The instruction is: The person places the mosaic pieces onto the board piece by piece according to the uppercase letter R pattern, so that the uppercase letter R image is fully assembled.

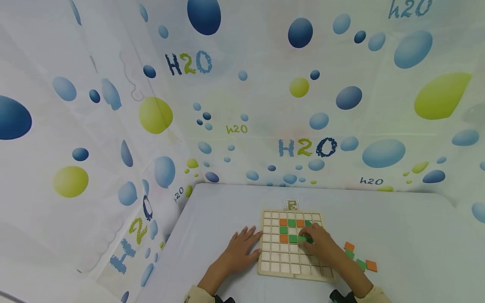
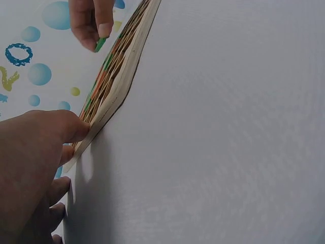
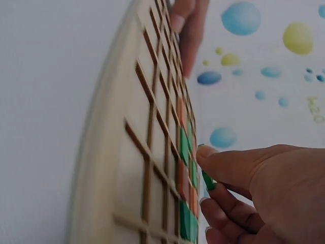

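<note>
A wooden grid board (image 1: pixel 270 267) lies on the white table with orange and green square tiles set in some of its cells. My right hand (image 1: pixel 320 244) is over the right part of the grid, pinching a green tile (image 3: pixel 208 180) between thumb and fingers. That tile is held tilted, just off the grid surface in the left wrist view. The left hand (image 1: pixel 238 251) rests on the table with fingers spread, its fingertips and thumb at the board's left edge. Part of the tile pattern is hidden beneath the right hand.
Several loose tiles, orange (image 1: pixel 371 265) and green (image 1: pixel 361 264), lie right of the board beside the right forearm. A small pattern card (image 1: pixel 291 205) sits just beyond the board's far edge. A printed curtain (image 1: pixel 257 92) hangs behind the table.
</note>
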Action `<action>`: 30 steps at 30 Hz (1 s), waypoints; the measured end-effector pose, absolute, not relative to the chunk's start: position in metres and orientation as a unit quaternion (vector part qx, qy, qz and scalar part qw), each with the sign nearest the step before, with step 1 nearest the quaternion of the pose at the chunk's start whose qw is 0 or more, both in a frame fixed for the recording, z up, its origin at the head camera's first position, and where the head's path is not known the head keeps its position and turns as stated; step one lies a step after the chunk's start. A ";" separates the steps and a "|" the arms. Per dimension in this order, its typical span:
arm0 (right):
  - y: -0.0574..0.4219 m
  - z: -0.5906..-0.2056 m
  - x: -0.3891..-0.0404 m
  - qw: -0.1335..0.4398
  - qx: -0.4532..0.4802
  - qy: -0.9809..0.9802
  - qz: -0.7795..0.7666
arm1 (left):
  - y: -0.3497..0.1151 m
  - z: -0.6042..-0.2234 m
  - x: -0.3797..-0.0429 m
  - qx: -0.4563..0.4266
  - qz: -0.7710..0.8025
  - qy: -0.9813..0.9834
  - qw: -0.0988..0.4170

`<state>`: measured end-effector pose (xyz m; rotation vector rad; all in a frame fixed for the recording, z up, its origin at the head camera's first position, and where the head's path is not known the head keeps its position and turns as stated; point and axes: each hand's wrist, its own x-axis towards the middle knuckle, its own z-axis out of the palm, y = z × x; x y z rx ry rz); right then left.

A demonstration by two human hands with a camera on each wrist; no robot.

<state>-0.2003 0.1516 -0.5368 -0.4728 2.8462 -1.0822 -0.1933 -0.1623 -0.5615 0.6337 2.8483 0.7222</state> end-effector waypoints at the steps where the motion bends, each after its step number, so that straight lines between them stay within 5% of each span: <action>1: 0.146 -0.538 -0.200 0.032 -0.154 0.922 -0.353 | -0.162 -0.562 -0.193 0.210 0.239 0.946 0.068; 13: 0.106 -0.547 -0.191 -0.041 -0.234 0.927 -0.290 | -0.162 -0.561 -0.193 0.212 0.233 0.947 0.065; 30: 0.105 -0.546 -0.186 -0.060 -0.268 0.921 -0.277 | -0.163 -0.564 -0.196 0.213 0.228 0.948 0.060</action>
